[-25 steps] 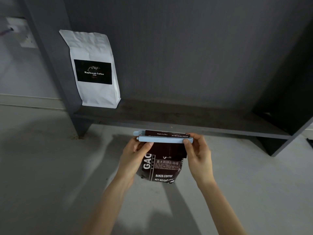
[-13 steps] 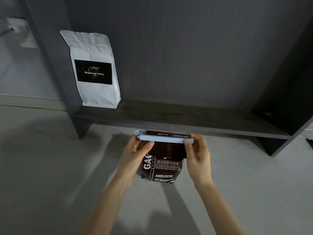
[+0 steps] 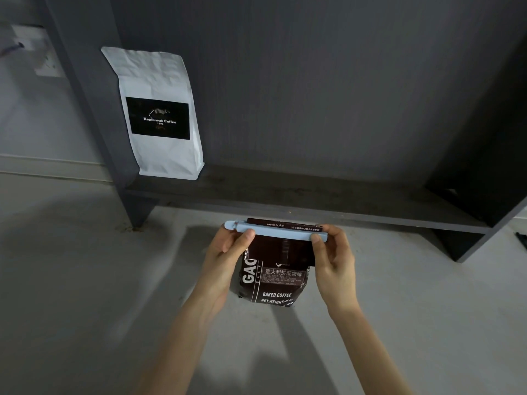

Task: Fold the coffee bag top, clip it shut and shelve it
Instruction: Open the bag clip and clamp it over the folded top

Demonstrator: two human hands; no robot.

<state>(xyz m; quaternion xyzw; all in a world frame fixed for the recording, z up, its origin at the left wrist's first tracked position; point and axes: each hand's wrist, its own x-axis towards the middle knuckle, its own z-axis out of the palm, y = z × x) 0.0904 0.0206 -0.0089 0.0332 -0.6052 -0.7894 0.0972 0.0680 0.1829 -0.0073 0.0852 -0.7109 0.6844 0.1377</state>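
**Pale blue clip on, latch unconfirmed**

Pale blue plastic bar clip point(image 3: 275, 231) spans the folded top of the dark brown foil coffee bag point(image 3: 273, 276), which stands on the grey floor below the dark grey shelf board point(image 3: 299, 195). Left hand point(image 3: 228, 252) pinches the hinge end; right hand point(image 3: 335, 259) pinches the free end. Cannot tell whether it has latched.

Risks:
- an unlatched clip could spring off when lifted;
- the fold may creep out;
- shelving carelessly could topple the white paper coffee bag point(image 3: 159, 115).

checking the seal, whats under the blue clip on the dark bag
The blue clip spans the folded top of the dark coffee bag; a strip of the fold shows above it. The layers pinched underneath are hidden.
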